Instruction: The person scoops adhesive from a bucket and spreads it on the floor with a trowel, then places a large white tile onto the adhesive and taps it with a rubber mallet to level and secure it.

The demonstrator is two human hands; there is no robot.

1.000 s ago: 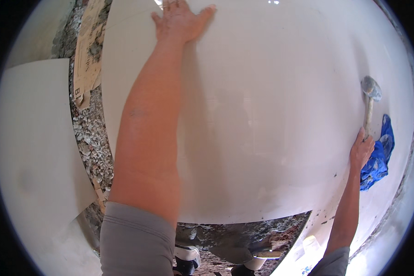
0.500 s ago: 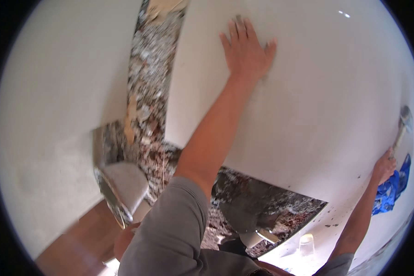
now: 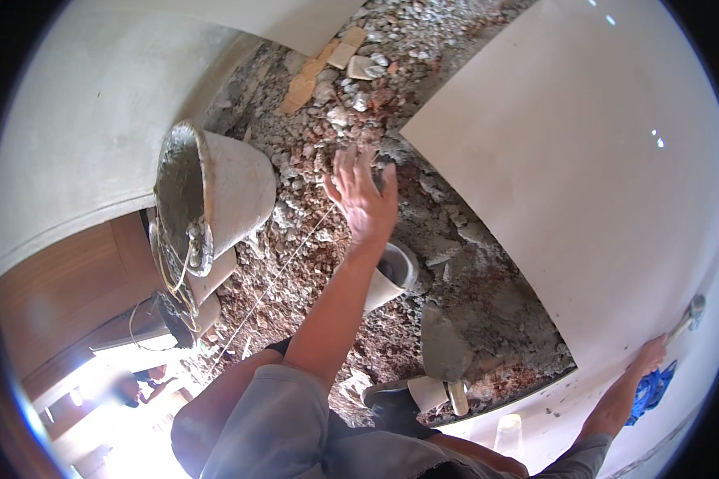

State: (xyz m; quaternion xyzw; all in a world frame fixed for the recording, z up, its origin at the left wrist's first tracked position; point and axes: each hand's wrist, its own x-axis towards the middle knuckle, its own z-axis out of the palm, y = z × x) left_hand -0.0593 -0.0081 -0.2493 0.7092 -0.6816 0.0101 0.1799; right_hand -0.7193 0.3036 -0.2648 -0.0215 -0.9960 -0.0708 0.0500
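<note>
My left hand [image 3: 359,199] hangs over rubble, fingers spread and holding nothing, apart from the large glossy white tile [image 3: 551,184]. At the far right my right hand [image 3: 651,354] grips the handle of a mallet [image 3: 697,310], whose small greyish head points away from me. Close below that hand lies crumpled blue plastic or cloth [image 3: 649,395]. Beneath my left wrist stands a small pale bucket [image 3: 391,275], partly hidden by my forearm. A trowel [image 3: 446,343] with a pale handle rests on the grey mortar bed beside the tile's near edge.
A big mortar-stained bucket [image 3: 244,180] stands tilted-looking at left, with another bucket [image 3: 176,315] below it. Broken rubble [image 3: 327,144] and cardboard pieces [image 3: 303,84] cover the ground. A taut string [image 3: 291,270] crosses it. A clear cup [image 3: 509,435] sits near my leg.
My left hand has left the white tile and now hovers over the rubble to its left. The view has turned, showing more of the buckets. My right hand still grips the mallet.
</note>
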